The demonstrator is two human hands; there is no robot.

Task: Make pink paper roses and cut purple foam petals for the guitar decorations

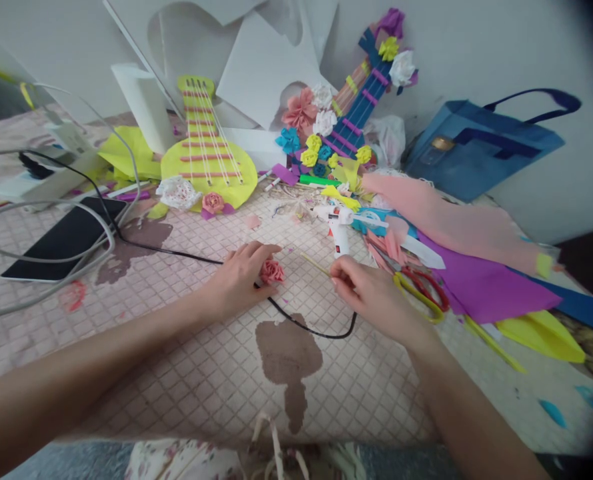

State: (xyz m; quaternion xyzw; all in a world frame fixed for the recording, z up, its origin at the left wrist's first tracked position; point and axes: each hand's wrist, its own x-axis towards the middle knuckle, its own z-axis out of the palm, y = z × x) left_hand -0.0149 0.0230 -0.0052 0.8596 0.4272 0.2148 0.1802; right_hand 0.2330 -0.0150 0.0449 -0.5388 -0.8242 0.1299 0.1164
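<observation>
My left hand (241, 277) rests low over the table, its thumb and fingers closed around a small pink paper rose (273, 271). The rose's petals show past the fingertips. Opposite it, my right hand (363, 290) is pinched on the end of a thin pale-yellow stick (315, 263), which points left toward the rose. A white hot glue gun (340, 230) is just beyond my right hand. Its black cord (306, 327) loops across the table below both hands and runs beneath my left hand. What lies inside the curled right fingers is hidden.
Yellow and red scissors (419, 297) lie right of my right hand, beside purple paper (486, 280). A yellow paper guitar (211, 150), a blue flower-covered guitar (359, 113) and a blue bag (481, 147) stand behind. Left are a black tablet-like slab (69, 237) and a power strip (36, 183).
</observation>
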